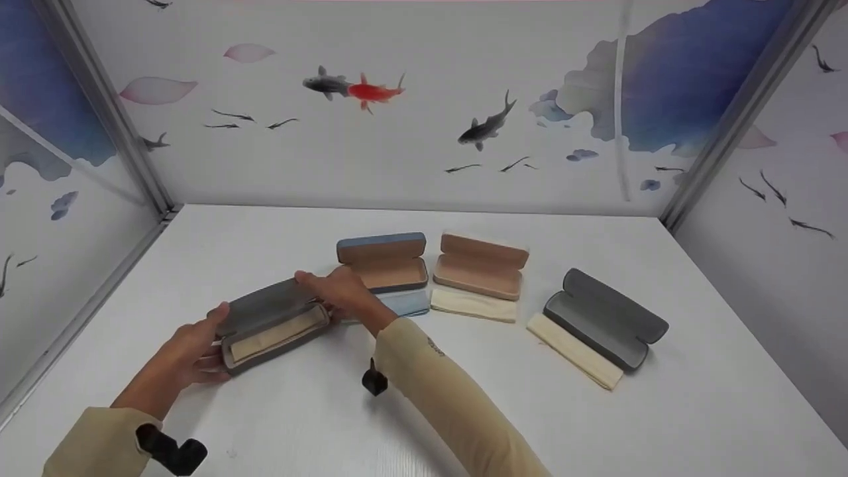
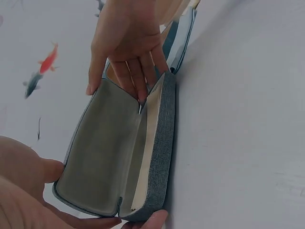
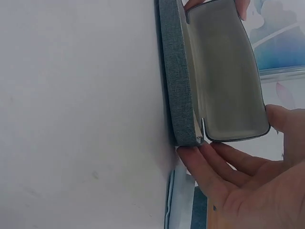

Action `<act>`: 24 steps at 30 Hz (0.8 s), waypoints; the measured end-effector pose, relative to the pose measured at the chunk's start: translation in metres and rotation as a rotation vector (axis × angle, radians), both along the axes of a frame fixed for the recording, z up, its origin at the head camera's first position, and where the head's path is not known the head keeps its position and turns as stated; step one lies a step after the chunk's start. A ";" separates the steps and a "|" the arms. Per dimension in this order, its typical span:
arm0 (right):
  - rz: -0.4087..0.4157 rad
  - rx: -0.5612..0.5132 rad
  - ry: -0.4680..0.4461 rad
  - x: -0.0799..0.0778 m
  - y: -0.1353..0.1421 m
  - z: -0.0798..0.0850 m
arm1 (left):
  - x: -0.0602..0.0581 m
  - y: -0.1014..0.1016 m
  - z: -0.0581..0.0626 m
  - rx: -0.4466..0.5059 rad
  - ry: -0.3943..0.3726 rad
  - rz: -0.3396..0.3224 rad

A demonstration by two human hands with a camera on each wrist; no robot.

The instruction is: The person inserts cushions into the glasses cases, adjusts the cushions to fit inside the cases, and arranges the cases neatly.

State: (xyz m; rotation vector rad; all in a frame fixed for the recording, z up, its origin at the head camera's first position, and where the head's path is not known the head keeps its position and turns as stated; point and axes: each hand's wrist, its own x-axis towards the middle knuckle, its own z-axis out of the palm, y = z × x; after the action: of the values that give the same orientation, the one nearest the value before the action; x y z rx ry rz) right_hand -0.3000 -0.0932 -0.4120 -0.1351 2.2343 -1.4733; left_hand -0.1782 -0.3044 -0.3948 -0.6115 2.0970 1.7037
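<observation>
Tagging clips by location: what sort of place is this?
Probably a small enclosed work booth or recording station: printed wall panels with fish and petals close in a plain white table on three sides, and grey, metal-looking posts frame the corners. What lies beyond isn't visible.

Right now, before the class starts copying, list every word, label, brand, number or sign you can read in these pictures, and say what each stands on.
Readable text: none.
Right sleeve, near the cuff: a small dark mark, perhaps lettering, too small and blurred to read.
Leftmost case and the cloth inside it: no lettering shows.
Back wall: pictures such as fish, no writing visible.
</observation>
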 end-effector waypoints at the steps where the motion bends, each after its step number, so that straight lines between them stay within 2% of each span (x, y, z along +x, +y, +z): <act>1: 0.011 0.003 0.003 0.000 0.000 0.001 | 0.001 0.000 0.000 -0.007 0.005 -0.004; 7: 0.053 0.049 0.055 0.001 0.001 0.004 | 0.008 0.000 0.000 -0.073 0.037 -0.026; 15: 0.005 0.078 0.165 0.007 0.002 0.002 | 0.012 0.003 0.004 -0.106 0.075 -0.008; 21: -0.004 0.015 0.164 0.008 0.007 -0.004 | 0.010 0.007 0.002 -0.172 0.080 0.018; 24: -0.006 -0.006 0.174 0.008 0.011 -0.007 | 0.010 0.009 -0.003 -0.163 0.091 0.031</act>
State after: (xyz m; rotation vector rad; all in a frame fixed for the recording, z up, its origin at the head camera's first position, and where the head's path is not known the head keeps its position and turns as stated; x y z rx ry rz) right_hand -0.2920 -0.0824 -0.4188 -0.2679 2.3688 -1.5235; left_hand -0.1685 -0.2950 -0.3975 -0.6269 2.3190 1.6158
